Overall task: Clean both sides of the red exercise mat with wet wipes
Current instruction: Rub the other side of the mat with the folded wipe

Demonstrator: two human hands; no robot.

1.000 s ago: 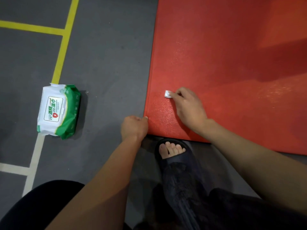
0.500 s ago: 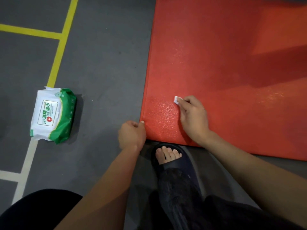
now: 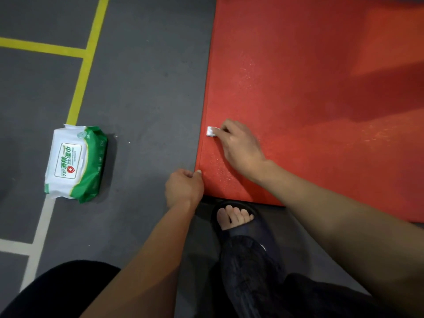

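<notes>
The flat red foam exercise mat (image 3: pixel 298 88) is lying on the grey floor (image 3: pixel 149 88), looking stiff and light. The left hand (image 3: pixel 183 188) is gripping its near corner, and the right hand (image 3: pixel 238 145) is pinching a small folded white wet wipe (image 3: pixel 210 131) against its edge. The green-and-white soft wipes pack (image 3: pixel 74 162) is sitting well apart; its contents are hidden.

The light is dim and even, indoor and soft. A broad dark shadow band crosses the red mat (image 3: pixel 321 88) from three o'clock toward the centre, with a brighter orange patch above it at two o'clock. Fine wet specks glint on the mat near its left edge. The wipes pack (image 3: pixel 75 162) casts a short shadow to its right on the grey floor (image 3: pixel 142 88). Floor lines bow slightly toward nine o'clock. The forearms at six o'clock look soft and smeared.
</notes>
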